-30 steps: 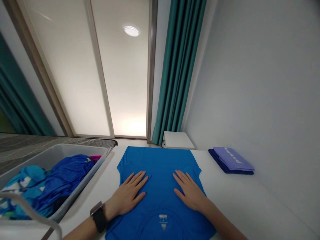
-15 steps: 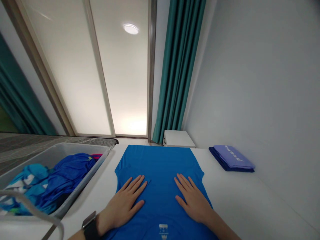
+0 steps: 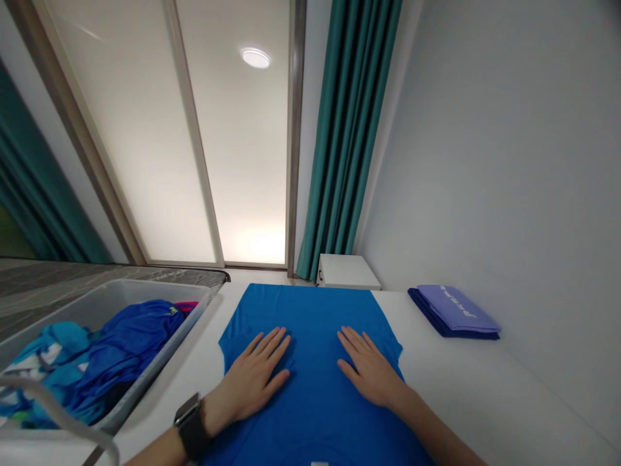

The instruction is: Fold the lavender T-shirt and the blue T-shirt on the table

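A blue shirt (image 3: 315, 323) lies spread out on the white table (image 3: 485, 388), its collar label just showing at the bottom edge of the view. On the left part of the cloth my left hand (image 3: 255, 375) rests palm down, fingers stretched out, with a dark watch on the wrist. My right hand (image 3: 369, 369) lies flat on the right part, its fingers also extended. Neither hand grips the fabric. The shirt's lower part runs out of view.
Left of the shirt, a grey bin (image 3: 160, 375) holds crumpled blue clothes (image 3: 126, 340). Folded purple and navy garments (image 3: 456, 310) lie at the right by the wall. A white cabinet (image 3: 347, 270) stands beyond the table. A pale curved cable (image 3: 63, 417) crosses the lower left.
Both hands have moved a little away from me over the shirt. The collar label has slid down almost out of view.
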A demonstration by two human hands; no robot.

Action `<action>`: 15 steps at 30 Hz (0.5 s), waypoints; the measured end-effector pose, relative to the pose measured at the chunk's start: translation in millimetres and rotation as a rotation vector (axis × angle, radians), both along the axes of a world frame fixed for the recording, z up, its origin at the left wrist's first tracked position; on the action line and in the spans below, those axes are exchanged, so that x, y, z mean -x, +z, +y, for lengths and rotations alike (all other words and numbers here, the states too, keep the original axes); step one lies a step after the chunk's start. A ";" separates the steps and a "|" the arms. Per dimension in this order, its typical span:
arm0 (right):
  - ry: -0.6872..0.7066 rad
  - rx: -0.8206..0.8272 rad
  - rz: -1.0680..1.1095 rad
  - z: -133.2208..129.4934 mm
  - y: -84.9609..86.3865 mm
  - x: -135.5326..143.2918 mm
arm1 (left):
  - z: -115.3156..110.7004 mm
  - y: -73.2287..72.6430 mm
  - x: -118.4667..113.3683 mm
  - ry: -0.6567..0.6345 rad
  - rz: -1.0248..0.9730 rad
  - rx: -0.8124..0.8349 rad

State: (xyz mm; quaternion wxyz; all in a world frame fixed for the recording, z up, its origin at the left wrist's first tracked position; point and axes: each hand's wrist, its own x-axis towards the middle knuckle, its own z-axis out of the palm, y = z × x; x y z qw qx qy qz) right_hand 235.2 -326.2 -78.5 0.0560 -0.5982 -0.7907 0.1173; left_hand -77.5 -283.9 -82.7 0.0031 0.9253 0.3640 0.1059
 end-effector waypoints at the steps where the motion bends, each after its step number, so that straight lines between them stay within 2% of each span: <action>1: -0.019 0.005 -0.011 12.0 0.2 -0.6 | 11.4 1.9 -3.6 0.020 0.007 0.020; 4: -0.080 0.014 -0.043 47.4 -3.1 -3.7 | 50.6 6.5 -9.0 0.135 0.041 0.067; 7: -0.127 -0.018 -0.057 72.1 -11.1 -7.5 | 88.3 8.5 -5.5 0.293 0.063 0.079; 10: -0.127 -0.056 -0.057 80.9 -20.5 -10.6 | 116.4 7.0 0.8 0.388 0.085 0.088; 15: -0.098 -0.071 -0.059 79.0 -30.9 -13.5 | 146.7 -1.5 4.3 0.445 0.107 0.130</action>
